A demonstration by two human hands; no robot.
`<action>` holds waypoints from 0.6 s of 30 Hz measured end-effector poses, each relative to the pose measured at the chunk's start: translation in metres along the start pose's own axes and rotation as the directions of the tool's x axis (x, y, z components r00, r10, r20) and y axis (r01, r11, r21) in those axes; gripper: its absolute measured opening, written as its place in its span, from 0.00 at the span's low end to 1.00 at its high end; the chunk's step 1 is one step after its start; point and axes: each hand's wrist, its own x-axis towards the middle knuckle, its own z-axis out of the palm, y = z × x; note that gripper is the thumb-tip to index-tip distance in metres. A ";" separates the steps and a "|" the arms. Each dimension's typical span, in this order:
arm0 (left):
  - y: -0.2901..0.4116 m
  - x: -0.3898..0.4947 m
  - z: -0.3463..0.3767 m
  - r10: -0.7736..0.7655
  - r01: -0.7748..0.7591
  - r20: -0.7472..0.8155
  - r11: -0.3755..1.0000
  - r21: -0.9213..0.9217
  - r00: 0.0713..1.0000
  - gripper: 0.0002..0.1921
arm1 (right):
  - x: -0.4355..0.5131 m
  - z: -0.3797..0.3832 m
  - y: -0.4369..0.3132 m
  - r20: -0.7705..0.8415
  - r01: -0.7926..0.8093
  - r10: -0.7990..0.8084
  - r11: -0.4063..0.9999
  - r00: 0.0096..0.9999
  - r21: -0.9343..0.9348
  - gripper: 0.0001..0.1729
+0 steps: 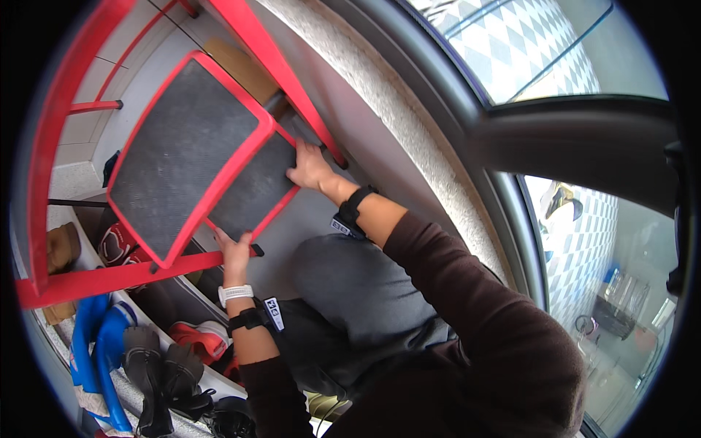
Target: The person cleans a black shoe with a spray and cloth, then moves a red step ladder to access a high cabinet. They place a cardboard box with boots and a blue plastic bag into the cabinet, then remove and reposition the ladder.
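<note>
A red-framed step stool (186,148) with dark textured steps stands before me, its larger top step up and left, its lower step (257,180) nearer me. My left hand (236,257) grips the near left side of the lower step's frame, close to a red leg bar. On the right side of the same step lies my right hand (311,167), thumb on the step's surface and fingers over the edge. The undersides of the frame and some fingertips are hidden.
On the left, an open shoe rack (213,383) holds red shoes (200,339), black boots (145,356) and blue boots (112,334). A cardboard piece (238,68) lies behind the stool. A curved ledge (416,142) and a window frame (465,115) rise on the right.
</note>
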 end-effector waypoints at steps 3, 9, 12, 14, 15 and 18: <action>-0.004 -0.001 -0.008 -0.032 0.035 0.019 0.988 -0.149 0.999 0.49 | 0.002 0.004 0.007 0.019 0.053 -0.055 0.992 0.998 0.111 0.50; 0.006 -0.012 -0.012 -0.115 0.117 -0.050 0.992 0.040 0.992 0.48 | -0.003 0.013 -0.004 0.122 0.038 -0.053 0.992 0.991 0.119 0.58; 0.008 -0.007 -0.009 -0.105 0.110 -0.053 0.989 0.097 0.993 0.51 | -0.009 0.018 -0.012 0.165 0.046 -0.061 0.995 0.984 0.091 0.64; 0.007 -0.002 -0.006 -0.121 0.125 -0.043 0.988 0.091 0.992 0.55 | -0.016 0.017 -0.019 0.208 0.061 -0.084 0.991 0.975 0.117 0.65; 0.006 0.000 -0.005 -0.145 0.150 -0.042 0.977 0.151 0.989 0.56 | -0.021 0.013 -0.024 0.230 0.046 -0.068 0.994 0.971 0.101 0.66; 0.003 0.006 -0.003 -0.191 0.187 -0.012 0.946 0.263 0.982 0.59 | -0.043 -0.014 -0.032 0.353 0.157 -0.186 0.982 0.917 0.108 0.55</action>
